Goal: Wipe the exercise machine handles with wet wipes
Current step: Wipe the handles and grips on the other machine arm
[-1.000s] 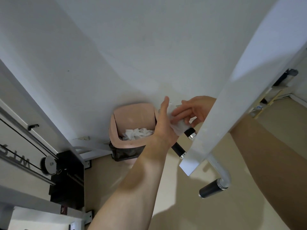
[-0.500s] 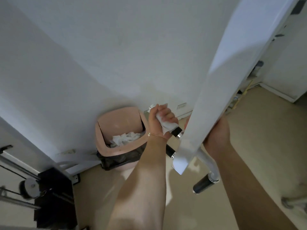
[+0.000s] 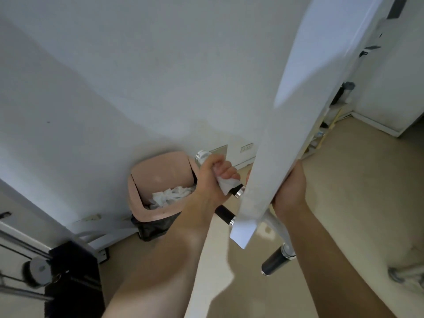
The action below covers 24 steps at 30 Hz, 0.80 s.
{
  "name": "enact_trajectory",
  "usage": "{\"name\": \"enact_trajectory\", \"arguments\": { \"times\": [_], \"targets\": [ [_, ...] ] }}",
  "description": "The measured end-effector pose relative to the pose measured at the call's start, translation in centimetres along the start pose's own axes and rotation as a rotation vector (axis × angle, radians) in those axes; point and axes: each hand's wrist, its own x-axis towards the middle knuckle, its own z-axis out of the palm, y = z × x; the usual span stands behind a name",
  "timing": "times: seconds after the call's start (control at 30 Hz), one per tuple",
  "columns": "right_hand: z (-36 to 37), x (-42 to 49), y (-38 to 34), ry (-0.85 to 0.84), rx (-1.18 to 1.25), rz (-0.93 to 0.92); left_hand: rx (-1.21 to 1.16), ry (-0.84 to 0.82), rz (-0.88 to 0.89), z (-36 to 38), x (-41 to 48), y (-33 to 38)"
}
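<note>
My left hand point(image 3: 214, 177) grips a white wet wipe point(image 3: 226, 185) wrapped round a black machine handle point(image 3: 237, 191) with chrome ends, whose far cap point(image 3: 202, 156) shows above my fist. My right hand point(image 3: 290, 191) holds the white machine beam point(image 3: 293, 106) from behind; its fingers are hidden by the beam. A second black handle point(image 3: 223, 213) sticks out below my left wrist. A third black handle point(image 3: 274, 261) hangs on a white curved tube at the beam's lower end.
A pink waste bin point(image 3: 158, 173) with a black liner and used wipes point(image 3: 171, 195) stands against the white wall, left of my hand. Machine cables, a pulley point(image 3: 37, 274) and a black weight stack point(image 3: 73, 274) fill the lower left. Beige floor lies right.
My left hand has closed round the wipe on the handle. My right hand left the wipe and went behind the white beam. The view shifted slightly.
</note>
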Motion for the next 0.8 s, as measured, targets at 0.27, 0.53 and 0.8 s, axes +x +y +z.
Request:
{"name": "enact_trajectory", "arguments": {
  "times": [0.27, 0.53, 0.8],
  "targets": [
    [0.1, 0.1, 0.4, 0.094, -0.106, 0.023, -0.154, -0.061, 0.150, -0.6, 1.4, 2.1],
    [0.2, 0.2, -0.4, 0.085, -0.040, -0.018, 0.205, 0.571, 0.124, 3.2, 1.0, -0.9],
    [0.3, 0.1, -0.1, 0.084, -0.058, 0.011, 0.009, -0.138, 0.035, -0.6, 0.2, -0.6]
  ]
}}
